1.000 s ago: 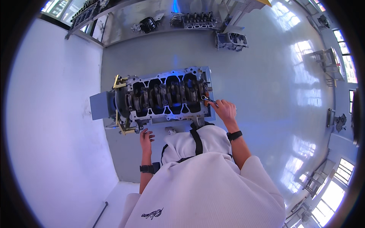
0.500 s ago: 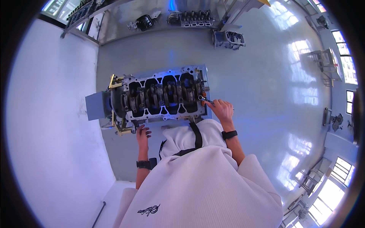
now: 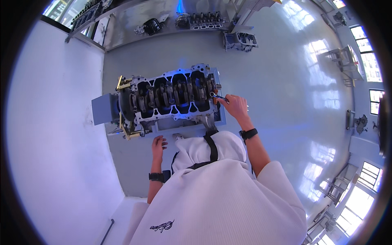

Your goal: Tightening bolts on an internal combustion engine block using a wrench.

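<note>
Overhead, engine block (image 3: 171,98) on glossy grey floor (image 3: 286,90).

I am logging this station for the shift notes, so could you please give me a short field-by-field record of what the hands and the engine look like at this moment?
Setting: glossy grey floor, white wall at the left
Main thing: engine block on a stand, crankshaft side up
Right hand: holds a small wrench at the block's right end
Left hand: open, empty, just below the block's near edge
Wrists: dark band on each
Background: more engine parts on the floor at the far wall
</note>
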Demonstrator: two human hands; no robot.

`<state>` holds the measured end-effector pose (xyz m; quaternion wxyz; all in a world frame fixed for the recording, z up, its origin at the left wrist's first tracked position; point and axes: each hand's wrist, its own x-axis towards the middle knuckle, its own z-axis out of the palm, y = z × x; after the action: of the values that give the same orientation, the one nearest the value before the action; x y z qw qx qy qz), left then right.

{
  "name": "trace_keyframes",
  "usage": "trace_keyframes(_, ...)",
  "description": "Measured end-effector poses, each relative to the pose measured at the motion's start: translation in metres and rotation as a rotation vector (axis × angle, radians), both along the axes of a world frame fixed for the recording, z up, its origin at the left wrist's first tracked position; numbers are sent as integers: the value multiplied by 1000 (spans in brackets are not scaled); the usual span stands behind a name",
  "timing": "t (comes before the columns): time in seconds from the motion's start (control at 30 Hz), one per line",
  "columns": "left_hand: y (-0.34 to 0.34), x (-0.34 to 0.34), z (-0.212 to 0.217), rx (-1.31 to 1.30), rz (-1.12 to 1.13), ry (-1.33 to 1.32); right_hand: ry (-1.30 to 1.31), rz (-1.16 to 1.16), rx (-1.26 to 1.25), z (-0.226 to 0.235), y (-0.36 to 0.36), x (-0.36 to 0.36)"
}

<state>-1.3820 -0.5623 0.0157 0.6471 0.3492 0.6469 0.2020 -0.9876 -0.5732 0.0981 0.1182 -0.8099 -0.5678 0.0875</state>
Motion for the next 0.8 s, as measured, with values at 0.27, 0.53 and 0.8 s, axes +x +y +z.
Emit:
trace_keyframes(0.27,8,-11,-1,42,13,-17,263,-18,-257,14,-11,9)
trace_keyframes(0.53,19,-9,5,48,-49,2,771,-343,78,-3,-22,3)
trace_keyframes(0.8,21,5,14,51,-85,-31,1161,-370,-40,9,-46,-36)
